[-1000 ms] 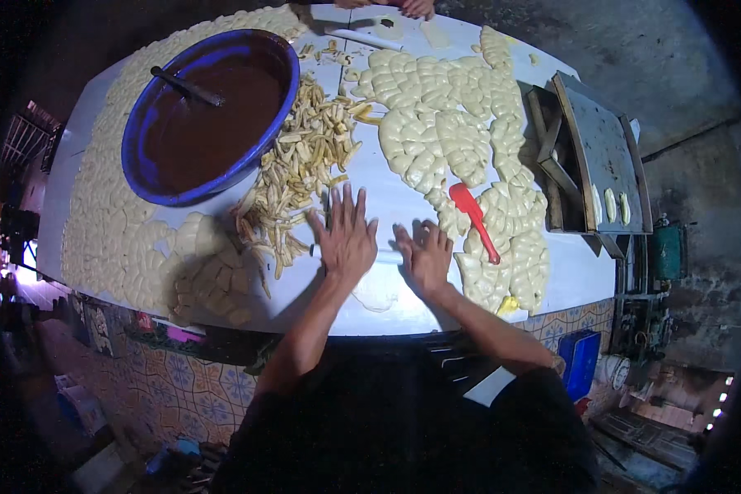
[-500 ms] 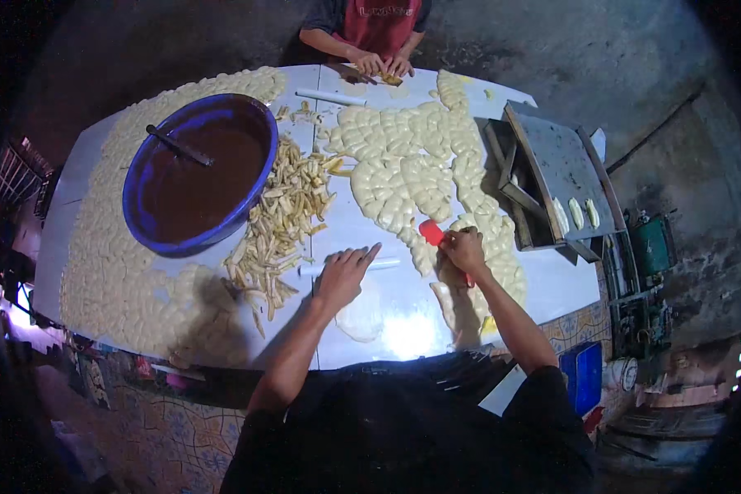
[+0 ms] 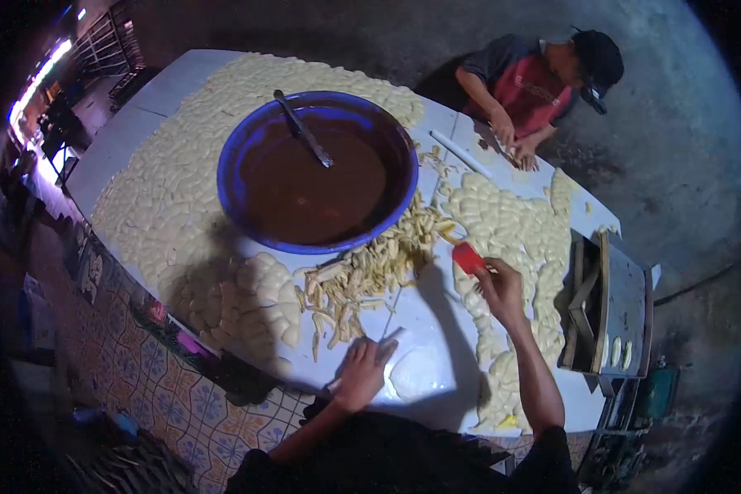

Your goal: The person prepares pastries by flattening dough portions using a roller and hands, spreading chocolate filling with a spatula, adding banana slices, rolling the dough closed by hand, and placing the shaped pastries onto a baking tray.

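White tbl (image 3: 584, 405): R hand (image 3: 504, 292) grips spatula (image 3: 468, 258), now lifted, so off dough (image 3: 492, 207) below. L hand (image 3: 362, 377) on rod (image 3: 393, 335), grip unclear.

Head view, one, wide fisheye: worn above the near edge of the table (image 3: 128, 156), facing down and outward, left hand (image 3: 364, 375) and right hand (image 3: 502, 292) close below, co-worker (image 3: 539, 95) farther off.

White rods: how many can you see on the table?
2. The far white rod lies between the blue basin and the co-worker; the near white rod is partly covered by the person's left hand. Others may be hidden.
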`<action>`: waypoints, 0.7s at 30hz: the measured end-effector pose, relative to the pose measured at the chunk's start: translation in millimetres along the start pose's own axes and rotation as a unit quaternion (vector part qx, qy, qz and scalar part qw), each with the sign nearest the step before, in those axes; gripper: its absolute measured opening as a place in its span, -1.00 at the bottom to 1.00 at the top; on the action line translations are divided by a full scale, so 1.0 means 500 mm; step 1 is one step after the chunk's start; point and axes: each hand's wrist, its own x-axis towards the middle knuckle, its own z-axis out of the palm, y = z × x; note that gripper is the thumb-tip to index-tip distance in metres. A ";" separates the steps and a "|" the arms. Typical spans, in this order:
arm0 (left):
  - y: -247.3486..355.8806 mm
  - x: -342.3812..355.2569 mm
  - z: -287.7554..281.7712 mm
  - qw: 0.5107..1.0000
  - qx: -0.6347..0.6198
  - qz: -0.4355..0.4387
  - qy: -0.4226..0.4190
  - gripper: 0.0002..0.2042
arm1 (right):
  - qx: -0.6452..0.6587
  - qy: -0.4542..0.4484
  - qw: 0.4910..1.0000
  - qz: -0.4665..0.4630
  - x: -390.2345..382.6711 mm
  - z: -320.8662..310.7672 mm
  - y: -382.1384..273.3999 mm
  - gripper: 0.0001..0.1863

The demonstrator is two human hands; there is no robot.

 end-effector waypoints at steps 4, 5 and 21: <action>-0.003 -0.003 0.024 0.996 -0.021 -0.004 -0.088 -0.36 | -0.198 -0.208 0.907 -0.309 0.244 0.196 -0.240 -0.78; 0.004 0.004 -0.001 0.986 -0.145 -0.037 -0.071 -0.35 | -0.237 -0.244 0.885 -0.318 0.293 0.249 -0.264 -0.78; 0.003 -0.007 0.008 0.971 -0.232 -0.048 -0.007 -0.25 | -0.259 -0.566 0.742 -0.249 0.383 0.296 -0.365 -0.68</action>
